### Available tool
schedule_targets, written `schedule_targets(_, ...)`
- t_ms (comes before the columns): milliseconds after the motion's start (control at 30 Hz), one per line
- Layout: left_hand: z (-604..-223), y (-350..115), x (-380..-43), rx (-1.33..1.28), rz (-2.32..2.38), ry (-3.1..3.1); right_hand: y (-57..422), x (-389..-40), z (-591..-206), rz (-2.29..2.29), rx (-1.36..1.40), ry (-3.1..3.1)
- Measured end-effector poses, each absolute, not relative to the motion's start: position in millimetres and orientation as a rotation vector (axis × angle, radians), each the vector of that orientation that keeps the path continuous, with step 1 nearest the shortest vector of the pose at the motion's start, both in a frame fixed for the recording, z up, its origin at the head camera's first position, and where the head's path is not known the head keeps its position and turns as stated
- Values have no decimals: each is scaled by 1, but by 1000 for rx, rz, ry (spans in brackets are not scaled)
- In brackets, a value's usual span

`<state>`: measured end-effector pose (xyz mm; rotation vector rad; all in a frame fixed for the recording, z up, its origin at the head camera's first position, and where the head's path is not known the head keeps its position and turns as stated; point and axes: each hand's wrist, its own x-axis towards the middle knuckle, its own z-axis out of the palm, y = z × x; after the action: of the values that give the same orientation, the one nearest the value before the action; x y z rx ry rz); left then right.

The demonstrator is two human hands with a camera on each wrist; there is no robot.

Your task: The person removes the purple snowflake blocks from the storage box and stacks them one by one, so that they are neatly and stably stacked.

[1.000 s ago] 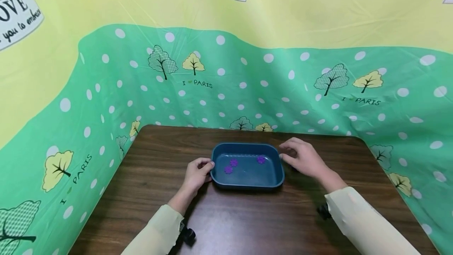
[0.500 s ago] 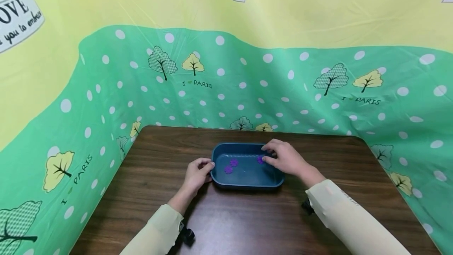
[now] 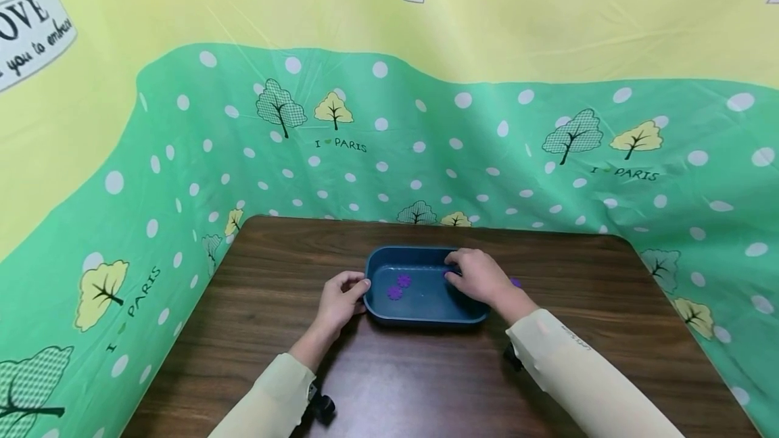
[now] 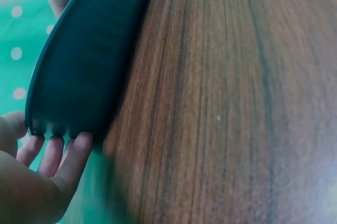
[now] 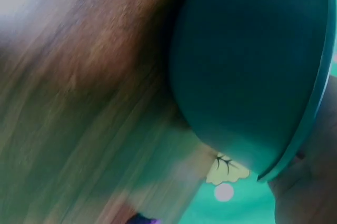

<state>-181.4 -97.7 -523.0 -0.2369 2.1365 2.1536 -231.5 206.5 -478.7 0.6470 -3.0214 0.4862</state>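
A dark blue rectangular tray (image 3: 420,321) sits on the table, its wall (image 4: 79,71) filling much of the left wrist view. My left hand (image 3: 341,297) grips its left end, thumb at the rim and fingers against the outer side. Two purple flower-shaped pieces (image 3: 395,293) lie in the tray's left half. My right hand (image 3: 481,279) reaches over the right end into the tray, thumb and fingertips apart. Beside those fingertips a bit of another purple piece (image 3: 447,273) shows; the hand hides the rest. A purple piece (image 3: 515,282) peeks out beyond the right wrist on the table.
The brown wood-grain table (image 3: 389,384) extends around the tray. Behind and beside it hangs a green and yellow printed cloth (image 3: 365,113). A dark spot with purple (image 5: 142,218) shows at the bottom of the right wrist view.
My right hand has moved left from beside the tray's right end to over its inside, covering the purple piece there. A purple piece on the right now shows. The left hand stays put.
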Motion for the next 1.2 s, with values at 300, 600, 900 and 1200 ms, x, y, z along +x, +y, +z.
schedule_targets(300, -521, -97, -182, -226, 2161, 2125, 196, -236, -476, 353, 553, -3131)
schedule_targets(600, -519, -96, -183, -235, 2155, 2122, 189, -237, -480, 269, 608, -3215)
schedule_targets(900, -515, -98, -181, -247, 2176, 2095, 187, -238, -485, 234, 683, -3180)
schedule_targets(1200, -521, -101, -185, -229, 2224, 2018, 185, -242, -489, 265, 704, -3156)
